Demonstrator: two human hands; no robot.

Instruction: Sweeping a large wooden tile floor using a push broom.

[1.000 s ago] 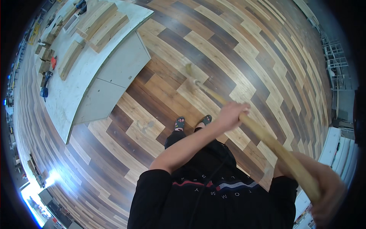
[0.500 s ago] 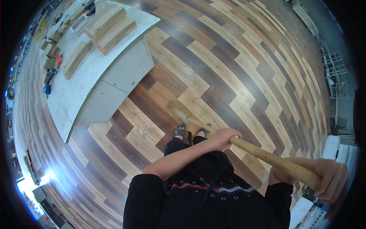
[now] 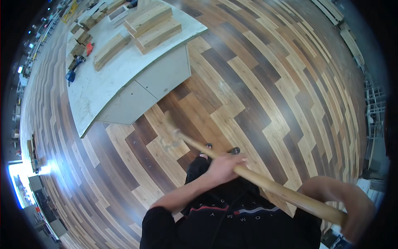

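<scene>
Both my hands hold a long broom with a thick bamboo-like handle [image 3: 286, 195], slanting from lower right to the floor ahead on the left. My left hand [image 3: 225, 168] is closed around the handle's middle, in front of my body. Higher up, at the handle's end on the far right, my right hand [image 3: 360, 218] is closed around it; its fingers are partly hidden and blurred. The broom head [image 3: 170, 121], smeared by motion, is low over the wood-patterned floor [image 3: 253, 124], left of my feet. A greyish patch [image 3: 173, 144] marks the floor close by.
A white-topped table [image 3: 99, 97] with pale cabinet sides stands ahead to the left. On it lie wooden beams [image 3: 159, 35], a blue power tool [image 3: 72, 74], a red object [image 3: 89, 48] and several wood blocks. Metal wire racks [image 3: 375, 101] line the right edge.
The broom head has swung left, from in front of my feet toward the table side. Both hands keep their hold, and the right hand is lower. The table appears farther right in the view.
</scene>
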